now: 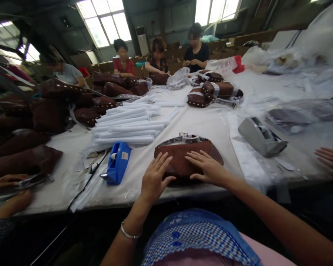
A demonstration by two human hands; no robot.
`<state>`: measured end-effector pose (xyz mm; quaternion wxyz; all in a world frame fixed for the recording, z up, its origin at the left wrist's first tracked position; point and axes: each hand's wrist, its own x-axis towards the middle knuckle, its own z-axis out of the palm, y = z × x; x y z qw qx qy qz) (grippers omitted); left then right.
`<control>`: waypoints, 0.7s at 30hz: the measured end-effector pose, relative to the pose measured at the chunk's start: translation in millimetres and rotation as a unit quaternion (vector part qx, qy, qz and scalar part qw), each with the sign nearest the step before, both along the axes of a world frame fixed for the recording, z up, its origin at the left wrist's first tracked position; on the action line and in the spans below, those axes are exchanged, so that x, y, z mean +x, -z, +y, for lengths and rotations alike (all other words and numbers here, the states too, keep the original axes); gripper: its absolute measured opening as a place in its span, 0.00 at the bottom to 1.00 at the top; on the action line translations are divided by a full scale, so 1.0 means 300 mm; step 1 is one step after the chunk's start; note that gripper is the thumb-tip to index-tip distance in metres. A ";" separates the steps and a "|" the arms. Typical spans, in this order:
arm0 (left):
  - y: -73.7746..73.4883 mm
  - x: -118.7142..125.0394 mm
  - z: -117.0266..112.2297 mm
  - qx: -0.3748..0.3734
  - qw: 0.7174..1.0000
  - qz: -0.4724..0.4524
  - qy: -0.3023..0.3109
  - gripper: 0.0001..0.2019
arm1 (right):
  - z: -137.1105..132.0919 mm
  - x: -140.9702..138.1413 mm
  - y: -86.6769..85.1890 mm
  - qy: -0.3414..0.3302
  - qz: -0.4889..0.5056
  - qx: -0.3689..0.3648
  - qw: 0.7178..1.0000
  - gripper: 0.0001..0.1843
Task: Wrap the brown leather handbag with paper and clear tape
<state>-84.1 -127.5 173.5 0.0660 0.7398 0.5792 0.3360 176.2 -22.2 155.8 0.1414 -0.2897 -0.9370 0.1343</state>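
Note:
A brown handbag point(180, 159) lies on the white-covered table in front of me, its strap with a buckle and pale wrapping along the far edge. My left hand point(154, 176) rests flat against the bag's left part, fingers stretched out. On its right part lies my right hand point(208, 168), also with fingers extended and spread. Neither hand grips the bag; both touch its surface. Left of the bag stands a blue tape dispenser point(117, 164). A grey tape dispenser point(262, 137) sits to the right.
White paper rolls point(127, 127) are stacked beyond the blue dispenser. Brown bags point(48, 114) pile up at left, and more wrapped bags point(219, 90) lie farther back. Co-workers' hands point(12, 188) show at the left, another hand point(331, 158) at the right edge. Several people sit across the table.

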 end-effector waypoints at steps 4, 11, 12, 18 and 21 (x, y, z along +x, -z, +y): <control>0.132 -0.037 0.047 0.021 0.988 0.138 0.064 0.31 | 0.020 0.140 0.057 -0.003 -0.026 0.055 0.998 0.43; 0.324 0.006 -0.036 0.149 0.982 0.117 0.014 0.35 | -0.026 0.188 0.299 0.020 0.090 0.148 0.985 0.42; 0.332 0.010 -0.039 0.148 0.982 0.114 0.009 0.35 | -0.026 0.186 0.311 0.019 0.094 0.150 0.984 0.42; 0.291 -0.025 -0.045 0.101 0.991 0.084 0.001 0.32 | 0.002 0.193 0.260 -0.005 0.090 0.124 0.988 0.42; 0.244 -0.054 -0.045 0.131 0.982 0.106 -0.080 0.21 | 0.016 0.203 0.205 -0.011 0.093 0.140 0.986 0.43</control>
